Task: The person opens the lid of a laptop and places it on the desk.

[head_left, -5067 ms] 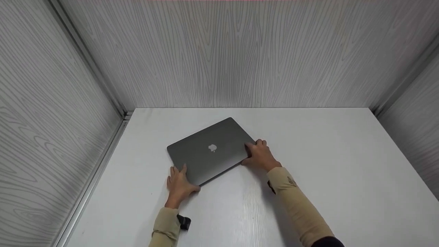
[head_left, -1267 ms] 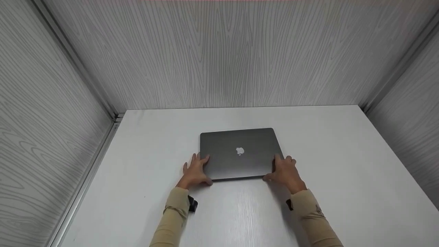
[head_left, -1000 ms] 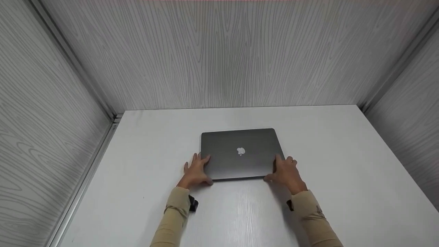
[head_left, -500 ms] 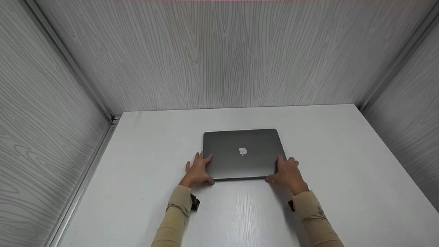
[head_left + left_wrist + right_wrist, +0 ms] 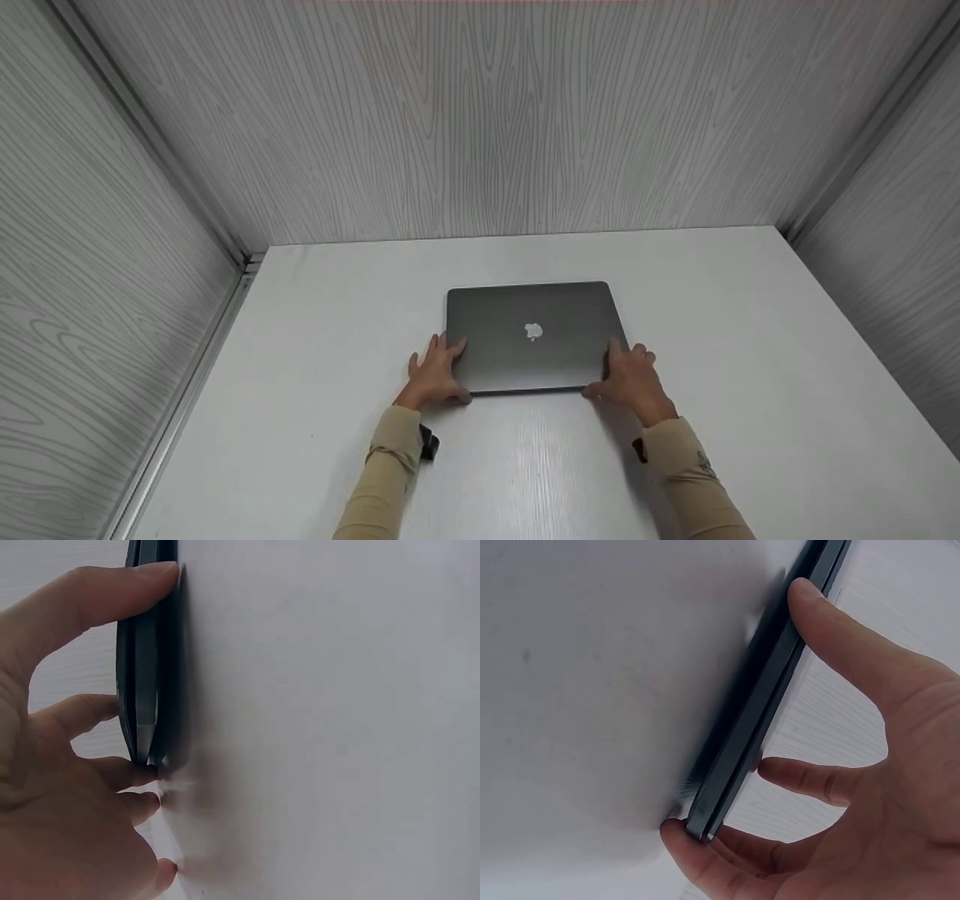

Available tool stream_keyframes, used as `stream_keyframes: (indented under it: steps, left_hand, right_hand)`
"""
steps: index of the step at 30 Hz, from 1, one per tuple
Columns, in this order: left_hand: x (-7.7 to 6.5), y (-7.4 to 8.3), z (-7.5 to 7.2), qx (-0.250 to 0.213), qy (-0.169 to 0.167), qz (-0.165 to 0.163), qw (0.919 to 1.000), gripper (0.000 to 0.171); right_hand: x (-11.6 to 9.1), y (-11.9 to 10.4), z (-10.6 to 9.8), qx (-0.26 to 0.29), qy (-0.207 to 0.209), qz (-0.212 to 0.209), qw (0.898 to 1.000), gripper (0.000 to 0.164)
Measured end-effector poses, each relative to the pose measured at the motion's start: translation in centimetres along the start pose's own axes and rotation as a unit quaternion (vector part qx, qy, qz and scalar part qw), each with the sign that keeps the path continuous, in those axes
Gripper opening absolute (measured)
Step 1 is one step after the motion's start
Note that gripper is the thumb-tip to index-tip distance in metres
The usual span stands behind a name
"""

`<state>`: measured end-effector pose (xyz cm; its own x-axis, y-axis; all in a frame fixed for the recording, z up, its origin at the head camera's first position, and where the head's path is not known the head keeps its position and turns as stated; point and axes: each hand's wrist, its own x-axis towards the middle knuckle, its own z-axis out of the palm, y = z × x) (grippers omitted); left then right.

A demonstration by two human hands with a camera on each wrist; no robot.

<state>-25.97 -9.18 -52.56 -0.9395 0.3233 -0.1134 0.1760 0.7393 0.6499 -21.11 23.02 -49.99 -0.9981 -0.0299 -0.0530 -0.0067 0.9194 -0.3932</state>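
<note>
And here, from my distant seat, the closed laptop (image 5: 540, 356) sits almost square to the far edge of the white table (image 5: 345, 315), a clear change from five seconds ago, when it lay steeply slanted and further left. Its pale logo (image 5: 533, 331) faces up near the middle of the lid. The left hand (image 5: 433, 377) has the near left corner, thumb on the front edge, index finger on the lid, the others spread down the side; I see a part-spread grip around that corner. Over on the other side, the right hand (image 5: 634, 382) mirrors it, thumb against the front edge, one finger on the lid and, in the right wrist view, another curled in by the corner. Both hands held these same near corners before. Against half a second ago, I can barely spot a difference: laptop and fingers stay put, tan sleeves (image 5: 390, 465) angled in from below.
</note>
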Motion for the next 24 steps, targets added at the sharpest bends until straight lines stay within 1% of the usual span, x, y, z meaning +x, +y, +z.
stream_keyframes:
  steps: [6, 11, 17, 24]
  left_hand:
    - [0.0, 0.1, 0.0, 0.005, -0.004, -0.004, 1.0000, 0.097]
    - [-0.2, 0.2, 0.0, 0.010, -0.010, -0.005, 0.9999, 0.096]
    - [-0.5, 0.4, -0.1, -0.003, -0.007, -0.002, 1.0000, 0.092]
    - [-1.4, 0.5, 0.4, -0.019, -0.002, -0.007, 0.9998, 0.091]
  right_hand:
    - [0.0, 0.0, 0.1, -0.003, 0.001, -0.004, 1.000, 0.084]
    - [0.0, 0.1, 0.1, -0.010, 0.000, -0.006, 1.000, 0.089]
    - [-0.2, -0.1, 0.0, -0.010, -0.002, -0.006, 1.000, 0.092]
    - [-0.9, 0.0, 0.5, -0.011, 0.019, -0.021, 1.000, 0.085]
